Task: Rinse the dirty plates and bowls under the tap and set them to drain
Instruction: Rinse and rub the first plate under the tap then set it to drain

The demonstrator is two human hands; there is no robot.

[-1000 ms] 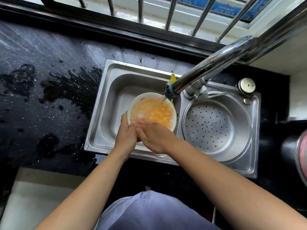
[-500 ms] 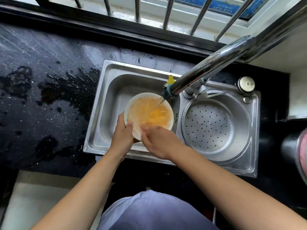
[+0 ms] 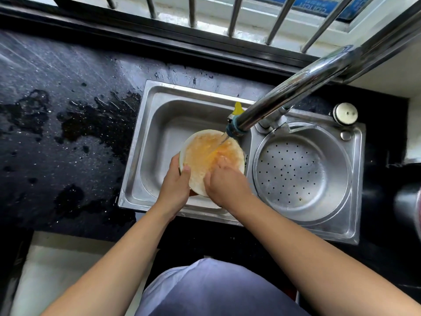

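Note:
A white plate [image 3: 205, 153] smeared with orange-yellow residue is held tilted over the left basin of the steel sink [image 3: 159, 115]. Water runs from the tap [image 3: 284, 96] onto its upper right part. My left hand [image 3: 175, 185] grips the plate's left rim, thumb on the face. My right hand [image 3: 224, 179] lies flat on the plate's lower right face, fingers spread into the wet residue. The plate's near edge is hidden behind both hands.
The right basin holds a round perforated steel strainer [image 3: 298, 176]. A round metal cap [image 3: 345, 112] sits at the sink's far right corner. The black counter [image 3: 57, 133] to the left is wet with puddles. Window bars [image 3: 193, 12] run behind.
My right hand has slid from the plate's near rim up onto its face. The plate has tilted more toward me, and the left hand keeps its grip on the rim.

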